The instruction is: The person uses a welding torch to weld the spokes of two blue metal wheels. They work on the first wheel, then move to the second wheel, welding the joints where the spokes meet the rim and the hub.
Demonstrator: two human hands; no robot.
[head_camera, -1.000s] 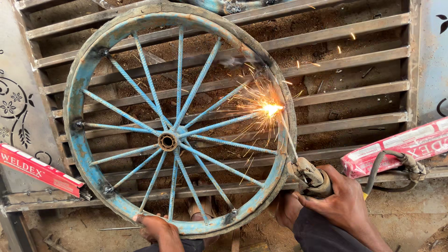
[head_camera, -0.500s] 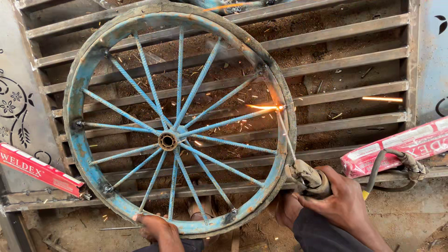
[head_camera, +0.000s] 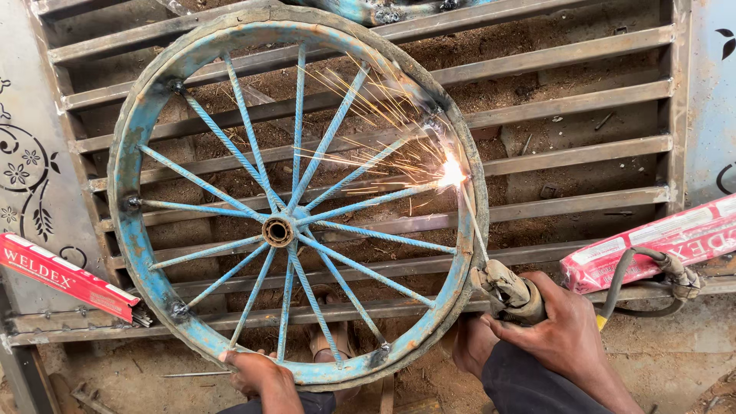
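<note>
Sparks [head_camera: 383, 115] spray leftward from the bright arc at the inner right rim of the worn blue spoked metal wheel [head_camera: 295, 195], which lies flat on your worktop of grey steel slats [head_camera: 567, 96]. Your right hand [head_camera: 563, 330] is closed tight around the electrode holder [head_camera: 512, 295], its thin welding rod [head_camera: 471, 222] slanting up to the arc. Your left hand [head_camera: 261, 377] curls its grip over the wheel's lower rim. Red electrode boxes lie to either side: one at the left [head_camera: 65, 277], one at the right [head_camera: 652, 244].
</note>
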